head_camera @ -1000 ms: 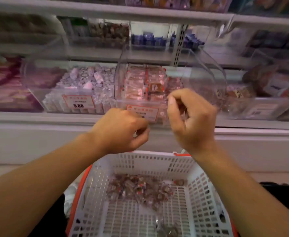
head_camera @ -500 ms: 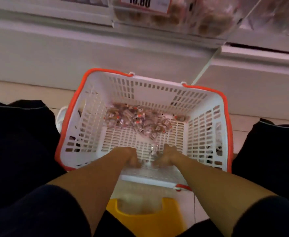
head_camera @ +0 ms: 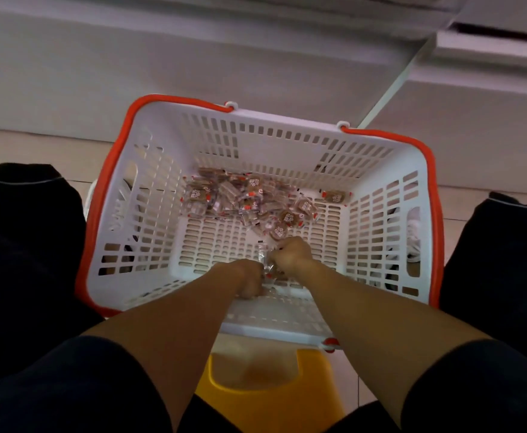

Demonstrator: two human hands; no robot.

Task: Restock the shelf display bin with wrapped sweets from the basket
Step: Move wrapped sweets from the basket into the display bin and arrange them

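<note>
Two hands are now lowered into the basket [head_camera: 380, 170], no longer raised at the shelf bin: left hand [head_camera: 248, 281] curled on the floor slats, right hand [head_camera: 291, 256] pinching clear-wrapped sweets [head_camera: 266, 265]. More wrapped sweets [head_camera: 249, 198] are heaped at centre frame, so another handful is judged under way.

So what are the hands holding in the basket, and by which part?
Both the left hand and the right hand grip clear wrapped sweets between them; which part the fingers pinch cannot be told.

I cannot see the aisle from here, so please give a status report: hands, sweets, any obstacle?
Left hand and right hand down in basket, gripping clear wrappers. Sweets pile at far end. Nothing blocking.
</note>
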